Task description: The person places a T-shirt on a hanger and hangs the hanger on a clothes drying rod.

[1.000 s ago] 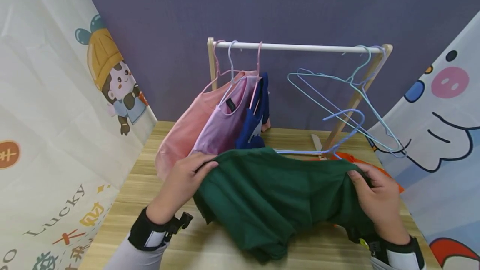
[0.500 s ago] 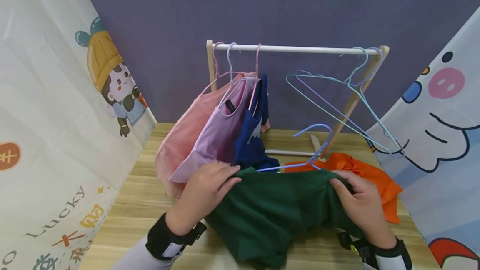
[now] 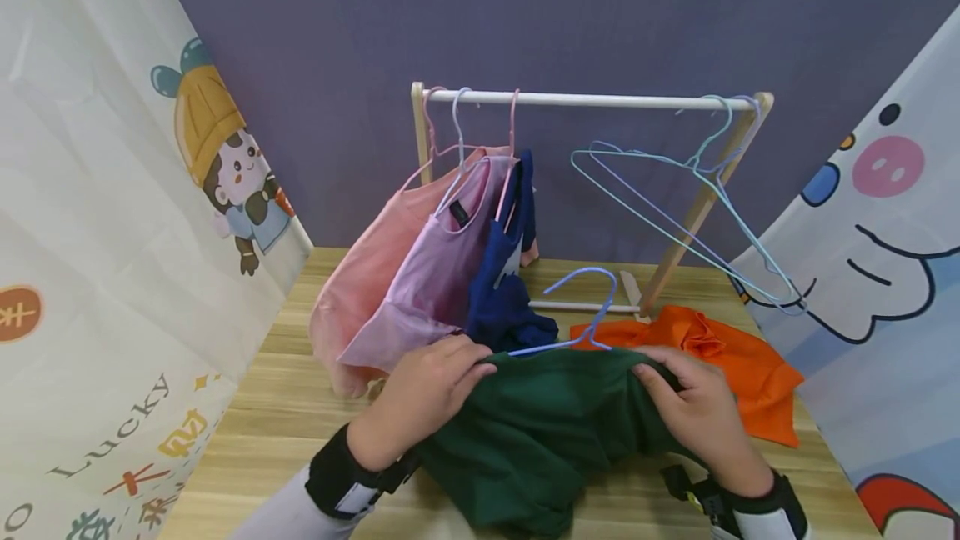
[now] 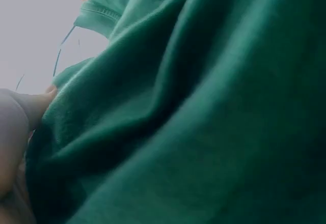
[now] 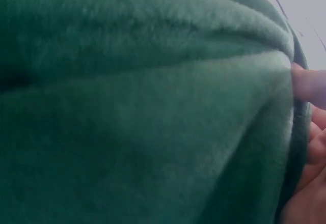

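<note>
A dark green shirt point(image 3: 547, 423) hangs between both hands, just over the front of the table. My left hand point(image 3: 427, 386) pinches its upper left edge between thumb and fingers. At the upper right, my right hand point(image 3: 693, 402) pinches the cloth the same way. From the neckline rises the hook of a blue hanger point(image 3: 597, 315); the hanger's lower part is hidden inside the shirt. Green cloth point(image 4: 168, 107) fills most of the left wrist view, with the left thumb at its edge. In the right wrist view the right thumb point(image 5: 308, 85) presses on the cloth's border.
A small rack with a white rail point(image 3: 600, 98) stands at the back. Pink, lilac point(image 3: 442, 273) and navy point(image 3: 506, 290) garments hang at its left. Bare hangers point(image 3: 693, 165) hang at its right end. An orange garment point(image 3: 750, 382) lies on the wooden table point(image 3: 262, 407) at right.
Both hands have drawn closer together and lower with the green shirt, gathering its top. The blue hanger's hook has shifted left and now stands above the neckline. The orange garment shows more.
</note>
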The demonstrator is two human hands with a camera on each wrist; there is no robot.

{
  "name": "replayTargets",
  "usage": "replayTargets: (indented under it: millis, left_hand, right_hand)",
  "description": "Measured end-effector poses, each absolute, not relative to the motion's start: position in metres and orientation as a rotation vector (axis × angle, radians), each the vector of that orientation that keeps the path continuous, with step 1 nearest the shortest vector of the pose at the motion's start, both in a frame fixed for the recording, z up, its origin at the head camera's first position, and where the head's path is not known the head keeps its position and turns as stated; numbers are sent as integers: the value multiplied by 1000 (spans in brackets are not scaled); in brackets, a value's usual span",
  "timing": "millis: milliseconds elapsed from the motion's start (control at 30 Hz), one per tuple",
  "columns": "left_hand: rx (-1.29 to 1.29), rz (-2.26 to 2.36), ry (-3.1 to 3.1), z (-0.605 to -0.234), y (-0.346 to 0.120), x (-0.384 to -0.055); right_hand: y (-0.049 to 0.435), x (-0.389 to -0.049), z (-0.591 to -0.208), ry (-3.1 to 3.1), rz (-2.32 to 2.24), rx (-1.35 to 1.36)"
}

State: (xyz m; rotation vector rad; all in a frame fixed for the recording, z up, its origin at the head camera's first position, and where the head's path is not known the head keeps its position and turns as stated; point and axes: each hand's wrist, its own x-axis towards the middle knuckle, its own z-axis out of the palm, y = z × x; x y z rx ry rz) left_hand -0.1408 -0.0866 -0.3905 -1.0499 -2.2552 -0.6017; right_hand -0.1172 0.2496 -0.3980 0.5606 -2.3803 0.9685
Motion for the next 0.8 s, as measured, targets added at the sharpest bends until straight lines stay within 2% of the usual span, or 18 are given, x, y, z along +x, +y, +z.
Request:
replayTargets:
  millis: [133,333,567,800]
  left_hand:
    - [-1027,-628,-2246,-388,-91,-142]
    - [-980,-649,-2223,-380,-99,-143]
    - [-948,-667,-2190,-375,-105,-145]
    - [-915,-674,-2161,-373,-110,-145]
  right_hand:
    - [256,-121,-394,-2405,836,533]
    - [276,-127,-388,-2336,807,637]
    - [295,-128,-384,-2327,694,516]
    - [305,-125,-381,-2385,736,572]
